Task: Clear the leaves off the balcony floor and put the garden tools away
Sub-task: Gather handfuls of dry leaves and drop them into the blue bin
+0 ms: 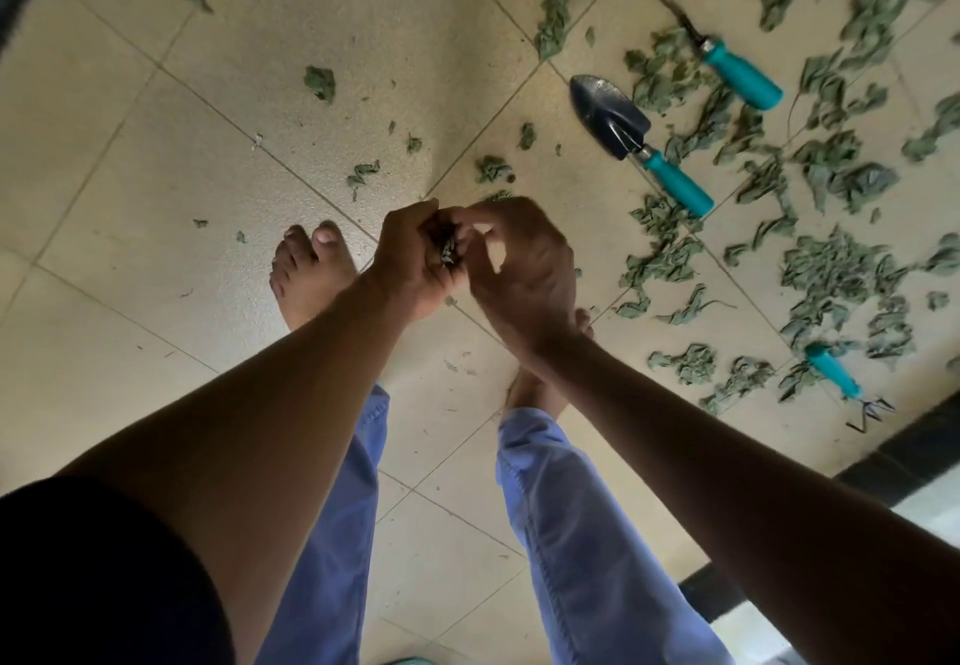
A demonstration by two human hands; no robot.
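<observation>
Hands meet above a pale speckled tile floor [156,155]. The left hand [410,261] curls around a small clump of gathered leaves [448,247]; the right hand [519,269] pinches at that clump with thumb and fingertips. Most leaves [826,269] lie scattered at right — dull green, crumpled, likely featherlight and brittle, best scooped in loose handfuls. Among them lie a dark metal trowel [613,116], a narrow weeder [727,61] and a small pronged rake [844,383], all with smooth teal handles — rigid, best taken by the handle.
</observation>
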